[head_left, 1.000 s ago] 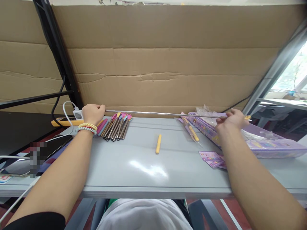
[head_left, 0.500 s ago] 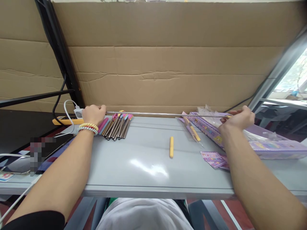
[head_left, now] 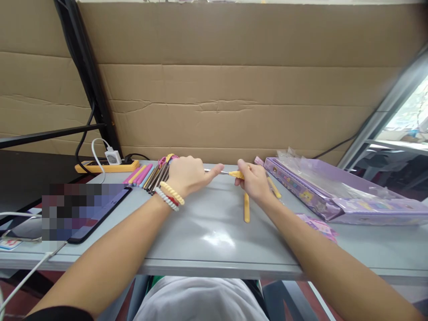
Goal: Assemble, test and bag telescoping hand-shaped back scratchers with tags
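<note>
My left hand (head_left: 192, 174), with beaded bracelets on the wrist, is closed around a thin metal rod (head_left: 223, 172), thumb pointing right. My right hand (head_left: 253, 179) pinches the small yellow piece (head_left: 236, 174) at the rod's right end. Below my right hand a yellow tube (head_left: 246, 208) lies on the grey table. Beside my left hand lies a bundle of metal sticks with coloured tops (head_left: 157, 176), partly hidden by that hand. Pink, yellow and blue tubes (head_left: 138, 174) lie left of the bundle. Another yellow tube (head_left: 274, 187) is right of my right hand.
An open purple box (head_left: 301, 187) with clear plastic stands on the right, purple cards (head_left: 319, 226) before it. On the left are a dark phone or tablet (head_left: 100, 214), a yellow power strip (head_left: 123, 166) and white cables. Cardboard (head_left: 234, 84) rises behind the table.
Both hands have come inward from far apart, and the long rod between them now shows only as a short length. My right hand has left the purple box, my left the power strip.
</note>
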Demonstrator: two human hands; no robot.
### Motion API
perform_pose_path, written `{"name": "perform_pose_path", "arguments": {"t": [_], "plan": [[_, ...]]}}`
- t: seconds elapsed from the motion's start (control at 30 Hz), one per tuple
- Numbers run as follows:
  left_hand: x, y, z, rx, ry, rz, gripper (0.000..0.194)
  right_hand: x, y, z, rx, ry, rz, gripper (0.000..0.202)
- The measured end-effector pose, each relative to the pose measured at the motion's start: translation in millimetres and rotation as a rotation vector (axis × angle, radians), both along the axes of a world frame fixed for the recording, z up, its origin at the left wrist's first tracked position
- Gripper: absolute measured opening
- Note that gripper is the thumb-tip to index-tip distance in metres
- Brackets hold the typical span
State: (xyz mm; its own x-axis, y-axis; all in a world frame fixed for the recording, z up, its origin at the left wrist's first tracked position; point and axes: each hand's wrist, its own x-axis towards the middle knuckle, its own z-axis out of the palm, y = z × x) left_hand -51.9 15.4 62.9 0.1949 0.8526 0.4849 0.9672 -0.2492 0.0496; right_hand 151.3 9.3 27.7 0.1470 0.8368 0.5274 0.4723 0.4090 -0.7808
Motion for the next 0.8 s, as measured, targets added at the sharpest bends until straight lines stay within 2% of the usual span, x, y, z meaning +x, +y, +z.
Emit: {"name": "perform_pose_path", "arguments": {"t": [0.1, 0.37, 0.5, 0.6, 0.8], "plan": [[9.7, -5.8, -6.9, -0.001, -0.027, -0.058, 0.084, -8.4, -3.8, -3.2, -0.031, 0.034, 0.045, 0.046], [1.8, 3.1, -13.4, 0.030, 0.087, -0.207, 0.053, 3.8, -2.1, 3.0, -0.136, -0.125, 0.010, 0.040], [1.3, 6.7, -17.8, -0.007, 0.092, -0.245, 0.049, 9.0, 0.3, -1.0, -0.111, -0.199, 0.019, 0.037], [1.6, 9.3, -21.6, -0.040, 0.089, -0.255, 0.048, 14.9, 4.3, -5.3, -0.080, -0.266, 0.025, 0.043], [1.3, 13.2, -25.0, -0.027, 0.069, -0.249, 0.027, 19.1, 5.9, -6.0, -0.026, -0.300, 0.026, 0.051]]}}
